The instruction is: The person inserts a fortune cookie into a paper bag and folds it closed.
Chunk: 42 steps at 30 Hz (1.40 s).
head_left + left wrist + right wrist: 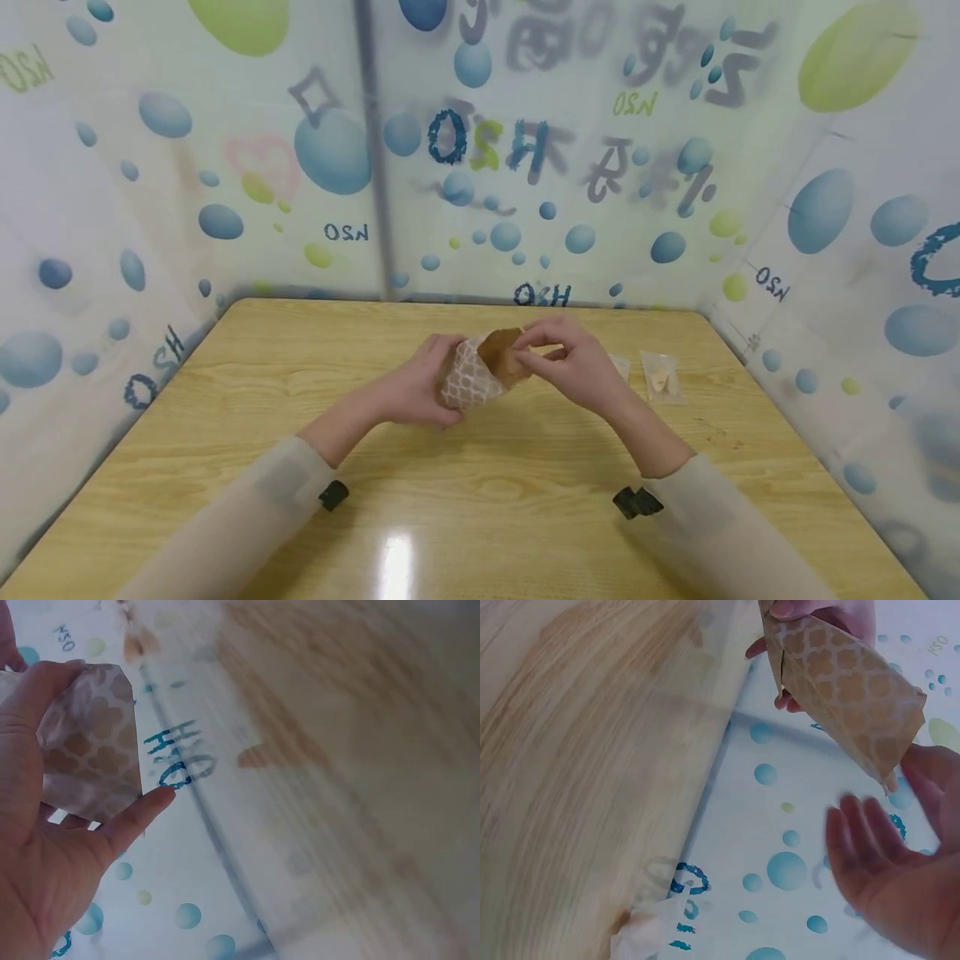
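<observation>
A brown paper bag with a white lattice print is held above the table, its mouth turned toward the right and showing the plain brown inside. My left hand grips its closed end, and the left wrist view shows fingers and thumb around the printed paper. At the mouth, my right hand has thumb and index finger pinched together on the bag's edge. In the right wrist view the other fingers of the right hand spread away from the printed side. The bag's contents are hidden.
A small clear packet with pale pieces inside lies on the wooden table to the right. Another packet shows partly behind the right hand. White curtains with blue and green dots stand around the table's back and sides.
</observation>
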Each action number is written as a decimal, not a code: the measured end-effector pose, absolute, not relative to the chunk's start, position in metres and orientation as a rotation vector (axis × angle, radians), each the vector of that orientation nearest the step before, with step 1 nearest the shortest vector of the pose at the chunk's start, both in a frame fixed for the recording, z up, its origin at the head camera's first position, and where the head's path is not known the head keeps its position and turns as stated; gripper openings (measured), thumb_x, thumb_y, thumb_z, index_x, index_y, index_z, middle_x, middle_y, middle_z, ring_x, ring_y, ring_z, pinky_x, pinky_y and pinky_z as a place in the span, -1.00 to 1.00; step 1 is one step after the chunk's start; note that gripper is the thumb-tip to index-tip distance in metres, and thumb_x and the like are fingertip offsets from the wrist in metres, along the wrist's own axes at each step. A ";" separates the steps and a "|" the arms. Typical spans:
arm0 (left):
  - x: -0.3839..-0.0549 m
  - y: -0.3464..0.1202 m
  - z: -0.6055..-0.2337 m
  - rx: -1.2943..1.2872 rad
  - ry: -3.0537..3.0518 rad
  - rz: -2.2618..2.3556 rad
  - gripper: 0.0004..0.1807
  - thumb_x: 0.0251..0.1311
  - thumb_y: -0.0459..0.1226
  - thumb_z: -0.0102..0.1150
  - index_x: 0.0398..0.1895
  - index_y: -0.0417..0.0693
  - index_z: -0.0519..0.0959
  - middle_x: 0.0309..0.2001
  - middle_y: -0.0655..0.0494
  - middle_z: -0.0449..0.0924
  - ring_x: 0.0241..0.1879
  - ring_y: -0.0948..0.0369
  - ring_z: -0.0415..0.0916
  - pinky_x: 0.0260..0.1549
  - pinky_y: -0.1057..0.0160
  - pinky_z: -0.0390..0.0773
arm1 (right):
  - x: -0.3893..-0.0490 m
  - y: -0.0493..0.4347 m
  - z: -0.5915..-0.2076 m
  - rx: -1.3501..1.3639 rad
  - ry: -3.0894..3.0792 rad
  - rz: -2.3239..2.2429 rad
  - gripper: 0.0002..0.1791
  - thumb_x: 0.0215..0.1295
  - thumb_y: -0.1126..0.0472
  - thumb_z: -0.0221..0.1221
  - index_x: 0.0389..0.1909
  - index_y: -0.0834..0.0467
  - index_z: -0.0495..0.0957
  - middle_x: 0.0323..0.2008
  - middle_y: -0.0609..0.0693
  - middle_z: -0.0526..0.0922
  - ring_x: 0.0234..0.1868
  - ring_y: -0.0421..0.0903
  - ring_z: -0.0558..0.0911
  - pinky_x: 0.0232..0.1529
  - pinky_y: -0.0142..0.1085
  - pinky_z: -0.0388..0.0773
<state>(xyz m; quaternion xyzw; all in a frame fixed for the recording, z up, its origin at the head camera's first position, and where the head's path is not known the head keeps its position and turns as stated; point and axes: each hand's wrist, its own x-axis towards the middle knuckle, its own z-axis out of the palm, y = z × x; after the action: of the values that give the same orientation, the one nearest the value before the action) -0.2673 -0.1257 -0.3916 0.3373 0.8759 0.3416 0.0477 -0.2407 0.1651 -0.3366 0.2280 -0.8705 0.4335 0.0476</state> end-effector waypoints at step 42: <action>-0.272 -0.125 -0.389 0.951 2.823 1.037 0.27 -0.10 -0.22 0.75 0.63 -0.10 0.08 0.38 -0.27 0.20 0.34 -0.15 0.28 0.40 -0.26 0.51 | -0.232 0.163 -0.334 0.542 -2.797 1.363 -0.72 0.59 0.14 0.30 0.19 0.05 0.80 0.37 0.13 0.69 0.16 0.07 0.76 0.06 0.00 0.77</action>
<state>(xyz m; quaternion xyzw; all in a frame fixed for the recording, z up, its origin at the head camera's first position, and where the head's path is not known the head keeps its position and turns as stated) -0.2716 -0.1255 -0.3888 0.3015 0.8950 0.3288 -0.0063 -0.2321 0.1626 -0.3341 0.1715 -0.8856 0.4317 -0.0082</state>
